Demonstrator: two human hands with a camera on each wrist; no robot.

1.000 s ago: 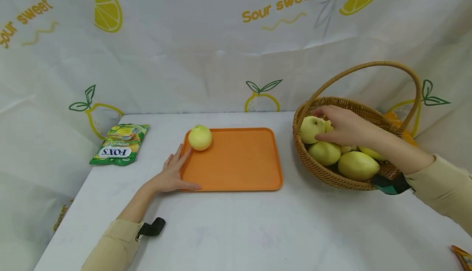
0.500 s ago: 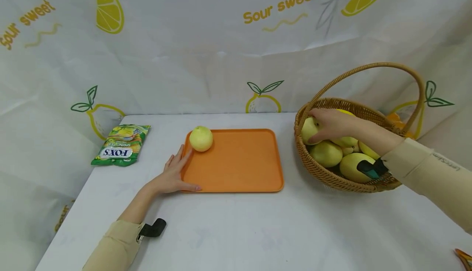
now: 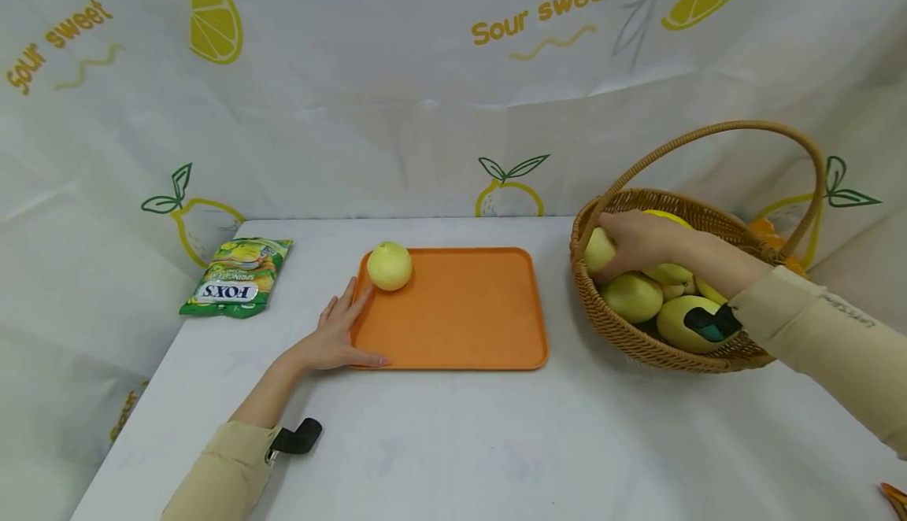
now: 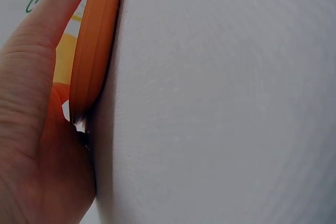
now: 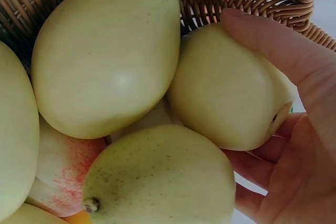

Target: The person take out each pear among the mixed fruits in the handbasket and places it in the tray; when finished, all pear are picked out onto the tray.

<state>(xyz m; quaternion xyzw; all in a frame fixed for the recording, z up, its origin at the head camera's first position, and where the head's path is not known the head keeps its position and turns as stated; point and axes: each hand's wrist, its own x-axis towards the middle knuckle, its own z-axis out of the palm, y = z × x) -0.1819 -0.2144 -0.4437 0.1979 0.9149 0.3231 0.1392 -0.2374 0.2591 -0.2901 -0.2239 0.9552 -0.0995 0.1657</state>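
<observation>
My left hand (image 3: 327,344) lies at the left end of the orange tray (image 3: 460,312), fingers spread along its side and thumb over the front rim. A round pale-yellow fruit (image 3: 390,266) sits in the tray's back left corner, just beyond the fingertips. My right hand (image 3: 636,242) reaches into the wicker basket (image 3: 611,334). There it grips a pale yellow-green pear (image 5: 226,87), with the thumb on one side and the fingers curled under the other. Two more pale fruits, one large (image 5: 107,56) and one speckled with a stem (image 5: 163,177), press against that pear.
The basket's tall arched handle (image 3: 744,123) rises over the right arm. A red-blushed fruit (image 5: 65,169) lies lower in the basket. A green FOX'S packet (image 3: 237,277) rests at the back left. An orange item (image 3: 894,497) shows at the bottom right edge.
My right hand has moved slightly left and down over the pear at the basket's left side and closed round it. The left hand has stayed at the tray.
</observation>
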